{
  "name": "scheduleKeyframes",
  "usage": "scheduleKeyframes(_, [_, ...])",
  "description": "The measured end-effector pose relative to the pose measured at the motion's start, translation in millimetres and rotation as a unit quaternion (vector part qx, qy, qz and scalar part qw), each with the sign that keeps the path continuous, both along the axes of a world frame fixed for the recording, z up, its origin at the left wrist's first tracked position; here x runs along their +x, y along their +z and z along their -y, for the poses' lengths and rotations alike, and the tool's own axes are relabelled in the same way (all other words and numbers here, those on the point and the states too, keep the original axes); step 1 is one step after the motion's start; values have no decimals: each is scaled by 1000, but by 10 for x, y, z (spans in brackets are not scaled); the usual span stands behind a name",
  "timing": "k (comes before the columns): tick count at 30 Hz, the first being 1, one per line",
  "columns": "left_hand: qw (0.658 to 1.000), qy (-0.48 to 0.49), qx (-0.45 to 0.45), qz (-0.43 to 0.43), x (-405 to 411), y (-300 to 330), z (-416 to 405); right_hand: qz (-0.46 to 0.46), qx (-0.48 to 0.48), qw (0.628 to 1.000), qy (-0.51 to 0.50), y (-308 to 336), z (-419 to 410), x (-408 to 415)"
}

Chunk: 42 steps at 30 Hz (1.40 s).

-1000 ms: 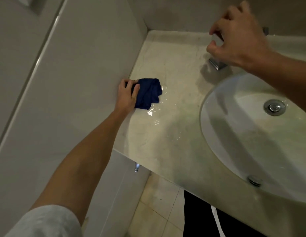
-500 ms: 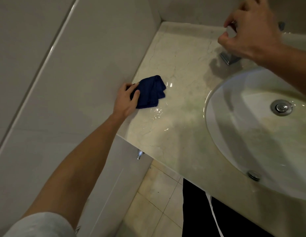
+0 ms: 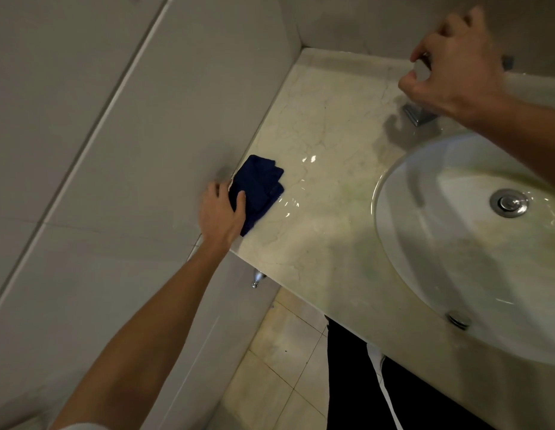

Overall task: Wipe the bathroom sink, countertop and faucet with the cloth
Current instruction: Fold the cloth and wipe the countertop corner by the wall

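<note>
Head view: left hand [image 3: 219, 212] presses cloth [image 3: 258, 189] against countertop [image 3: 326, 144] wall edge.

one dark blue cloth [image 3: 259, 189], folded, at left edge of countertop [image 3: 326, 169]. one countertop, marble. one sink [image 3: 403, 243], oval, right side. one drain plug [image 3: 509, 203] in basin. one overflow cap [image 3: 459, 319] at near rim. one faucet [image 3: 419, 114], far right, mostly hidden. two hands: left hand [image 3: 220, 212] on cloth, right hand [image 3: 456, 72] over faucet. one small chrome fitting [image 3: 257, 279] under counter.
</note>
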<state>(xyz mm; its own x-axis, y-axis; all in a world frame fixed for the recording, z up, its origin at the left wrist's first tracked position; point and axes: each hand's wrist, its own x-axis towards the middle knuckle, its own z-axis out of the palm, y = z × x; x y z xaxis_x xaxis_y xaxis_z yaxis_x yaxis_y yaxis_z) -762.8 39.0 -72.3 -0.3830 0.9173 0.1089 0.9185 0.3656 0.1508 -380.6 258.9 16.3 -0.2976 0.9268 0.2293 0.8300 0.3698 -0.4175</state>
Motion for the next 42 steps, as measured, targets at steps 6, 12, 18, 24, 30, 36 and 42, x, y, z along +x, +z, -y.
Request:
scheduleKeyframes(6, [960, -273, -69, 1, -352, -102, -305, 13, -2, 1000, -11, -18, 7, -27])
scheduleKeyframes(12, [967, -246, -29, 53, -312, -264, -230, -14, -36, 999, -19, -46, 62, -56])
scheduleKeyframes(18, [983, -169, -27, 70, -58, -284, -119, -10, -19, 1000, -17, -21, 33, -65])
scheduleKeyframes(24, [995, -73, -11, 63, 463, -311, -44, 4, -12, 1000, -8, -22, -17, -51])
scheduleKeyframes(30, [996, -23, 19, 87, 1385, -347, 40, 15, -21, 1000, -6, -23, -24, -37])
scheduleKeyframes(36, [994, -2, 46, 104, 2348, -369, -40, 16, -33, 999, -10, -9, -41, -20])
scheduleKeyframes(42, [972, -131, 108, 163, 3100, -279, -367, 5, -41, 999, -12, 15, -42, -13])
